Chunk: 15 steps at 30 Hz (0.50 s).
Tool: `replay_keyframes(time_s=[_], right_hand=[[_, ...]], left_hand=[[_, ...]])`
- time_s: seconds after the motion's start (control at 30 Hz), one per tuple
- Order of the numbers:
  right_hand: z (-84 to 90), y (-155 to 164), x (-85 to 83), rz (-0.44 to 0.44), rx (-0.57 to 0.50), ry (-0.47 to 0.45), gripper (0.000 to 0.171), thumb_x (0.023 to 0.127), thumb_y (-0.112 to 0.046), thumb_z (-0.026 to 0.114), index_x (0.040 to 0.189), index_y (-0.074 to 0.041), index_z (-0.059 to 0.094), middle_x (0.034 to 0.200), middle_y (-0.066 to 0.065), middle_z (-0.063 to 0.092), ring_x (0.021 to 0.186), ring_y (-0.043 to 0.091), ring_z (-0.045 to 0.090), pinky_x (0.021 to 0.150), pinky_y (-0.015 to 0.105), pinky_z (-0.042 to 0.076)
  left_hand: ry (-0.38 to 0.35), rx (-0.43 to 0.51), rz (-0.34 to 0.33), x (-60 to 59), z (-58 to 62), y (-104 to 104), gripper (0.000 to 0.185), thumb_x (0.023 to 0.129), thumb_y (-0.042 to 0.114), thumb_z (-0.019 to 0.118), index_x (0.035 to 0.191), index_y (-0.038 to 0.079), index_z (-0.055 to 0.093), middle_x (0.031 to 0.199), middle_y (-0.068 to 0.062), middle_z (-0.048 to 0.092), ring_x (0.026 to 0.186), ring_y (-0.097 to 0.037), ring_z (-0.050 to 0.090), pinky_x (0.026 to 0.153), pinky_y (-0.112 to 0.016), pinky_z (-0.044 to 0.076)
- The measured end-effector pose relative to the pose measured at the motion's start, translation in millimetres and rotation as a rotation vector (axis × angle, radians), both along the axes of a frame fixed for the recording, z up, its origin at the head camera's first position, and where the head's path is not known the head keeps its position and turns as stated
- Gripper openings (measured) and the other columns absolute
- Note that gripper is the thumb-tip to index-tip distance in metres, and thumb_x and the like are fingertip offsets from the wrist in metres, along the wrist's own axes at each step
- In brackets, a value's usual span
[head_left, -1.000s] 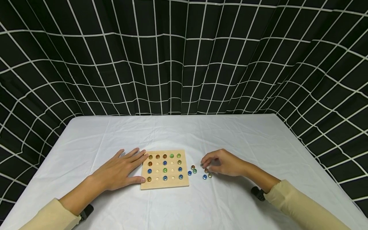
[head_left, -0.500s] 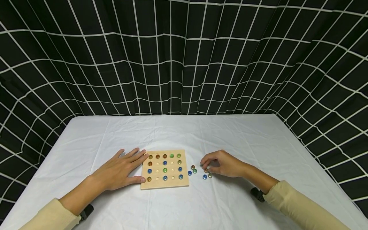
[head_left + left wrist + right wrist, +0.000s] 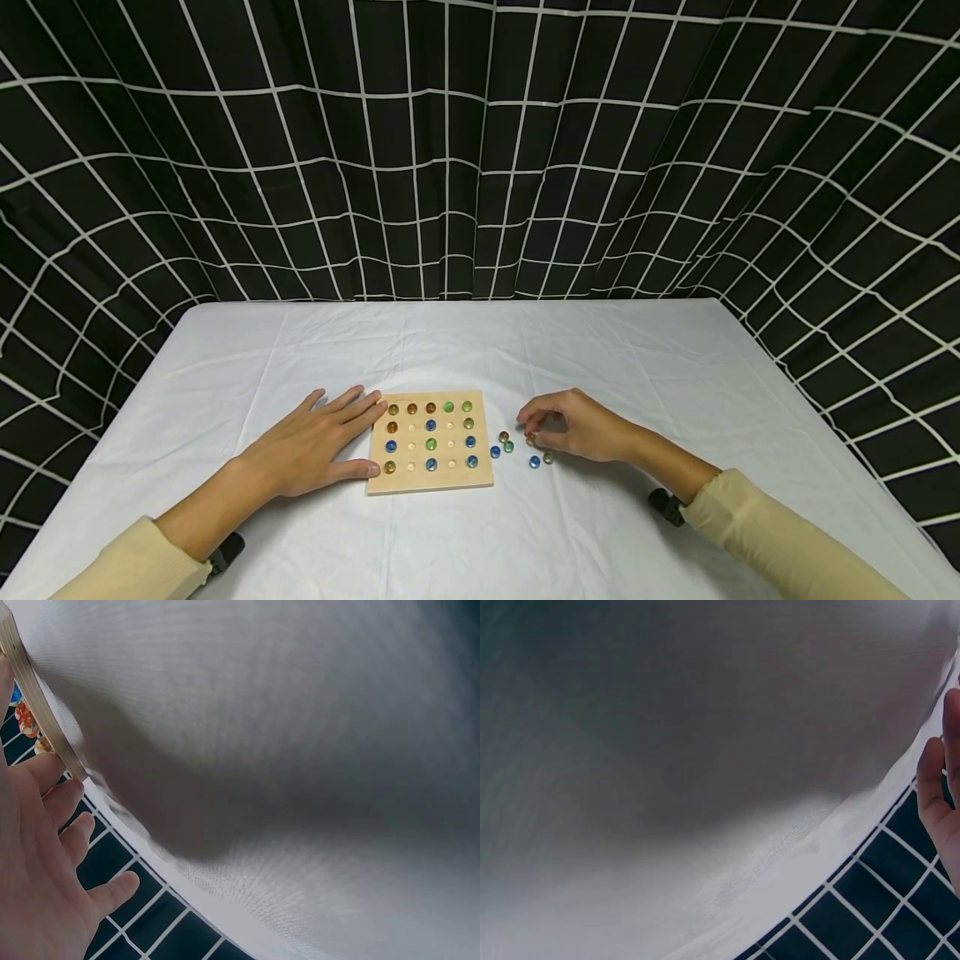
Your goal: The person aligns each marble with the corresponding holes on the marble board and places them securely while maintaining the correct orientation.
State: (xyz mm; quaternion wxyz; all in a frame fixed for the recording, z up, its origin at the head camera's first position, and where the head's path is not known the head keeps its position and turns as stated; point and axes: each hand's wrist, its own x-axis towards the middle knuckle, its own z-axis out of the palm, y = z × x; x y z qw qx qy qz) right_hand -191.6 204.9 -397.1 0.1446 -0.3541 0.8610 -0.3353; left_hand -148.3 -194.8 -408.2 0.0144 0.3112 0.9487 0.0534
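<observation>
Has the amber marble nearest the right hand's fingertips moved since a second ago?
Yes. The amber marble, pinched by the right hand, now sits slightly closer to the wooden board and apart from the blue marble.

Table (image 3: pixel 600 350) under a creased white cloth, black grid-patterned curtain behind and to both sides. Near the front middle lies a square wooden peg board (image 3: pixel 431 480) flat on the cloth, amber, blue and green marbles seated in many of its holes, several inner holes bare. Just right of the board, loose marbles (image 3: pixel 501 445) sit on the cloth in a small scatter: amber, blue, green, close together but mostly apart.
</observation>
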Motion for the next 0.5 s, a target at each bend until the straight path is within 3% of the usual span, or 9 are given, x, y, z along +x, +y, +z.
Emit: replay_keyframes(time_s=[0.5], right_hand=[[6.2, -27, 1.2, -0.008, -0.06, 0.072, 0.027, 0.089, 0.0, 0.072, 0.115, -0.005, 0.069, 0.097, -0.005, 0.073, 0.092, 0.007, 0.064, 0.086, 0.037, 0.051]], left_hand=[[0.003, -0.003, -0.004, -0.1, 0.5, 0, 0.086, 0.092, 0.076, 0.039, 0.155, 0.016, 0.039, 0.159, -0.003, 0.036, 0.147, -0.029, 0.03, 0.113, -0.065, 0.025]])
